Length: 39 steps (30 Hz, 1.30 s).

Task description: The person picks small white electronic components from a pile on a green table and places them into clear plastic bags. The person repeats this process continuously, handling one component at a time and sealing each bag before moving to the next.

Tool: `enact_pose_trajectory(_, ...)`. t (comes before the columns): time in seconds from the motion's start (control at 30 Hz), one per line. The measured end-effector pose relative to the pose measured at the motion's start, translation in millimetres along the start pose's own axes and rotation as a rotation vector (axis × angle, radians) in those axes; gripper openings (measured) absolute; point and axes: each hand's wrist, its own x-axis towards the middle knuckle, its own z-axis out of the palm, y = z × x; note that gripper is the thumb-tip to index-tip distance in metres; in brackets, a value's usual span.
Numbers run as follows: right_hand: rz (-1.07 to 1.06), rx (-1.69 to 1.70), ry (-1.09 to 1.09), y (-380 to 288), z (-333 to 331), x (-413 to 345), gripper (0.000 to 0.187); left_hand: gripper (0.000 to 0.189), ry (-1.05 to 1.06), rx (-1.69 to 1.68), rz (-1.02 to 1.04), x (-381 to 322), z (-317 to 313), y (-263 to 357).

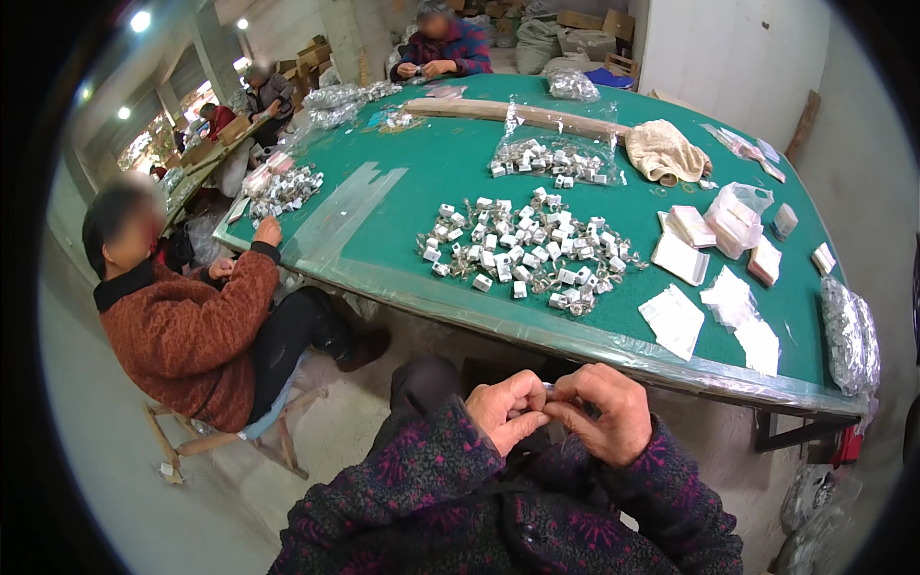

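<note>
My left hand (509, 408) and my right hand (602, 411) meet in front of my lap, just off the near edge of the green-covered table (402, 251). Thumbs and fingertips of both pinch one small item between them; the fingers hide most of it, so its kind is unclear. Beyond them on the table lies a loose pile of small white blocks with metal rings (517, 244). To the right of that pile are white paper or plastic sheets (672, 321) and stacks of flat packets (679, 248).
A clear bag of white blocks (553, 159), a wooden bar (517, 113) and a beige cloth (665, 152) lie farther back. Silvery filled bags (850, 338) rest at the right edge. A co-worker (190, 330) sits close on the left, another person (445, 54) at the far side.
</note>
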Motion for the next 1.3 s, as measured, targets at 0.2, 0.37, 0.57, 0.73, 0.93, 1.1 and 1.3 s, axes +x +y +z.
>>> enact_pose_trajectory(0.2,-0.092,0.104,-0.082,9.4,9.6,13.5,0.01,0.011,0.042,-0.105,-0.017,-1.2,-15.1,-10.1)
enact_pose_trajectory(0.37,0.25,0.546,0.023,11.0,42.6,31.1,0.033,0.009,0.165,-0.108,0.062,-10.2,-38.8,-11.0)
enact_pose_trajectory(0.57,0.379,0.543,0.03,12.3,66.1,35.1,0.028,0.011,0.195,-0.102,0.036,-12.6,-53.5,-21.5)
enact_pose_trajectory(0.73,0.384,0.582,0.07,13.4,72.0,35.3,0.021,0.018,0.081,-0.423,-0.01,-12.4,-53.3,-33.6)
enact_pose_trajectory(0.93,0.428,0.747,0.161,11.9,74.3,31.1,0.026,0.007,-0.007,-0.411,-0.101,-12.5,-58.2,-37.9)
enact_pose_trajectory(1.1,0.422,0.855,0.067,11.2,70.1,21.0,0.032,0.006,0.165,-0.252,-0.04,-13.8,-49.7,-33.0)
enact_pose_trajectory(1.3,0.458,0.818,0.137,10.5,69.8,12.6,0.025,0.005,0.22,-0.238,0.02,-16.3,-42.1,-27.2)
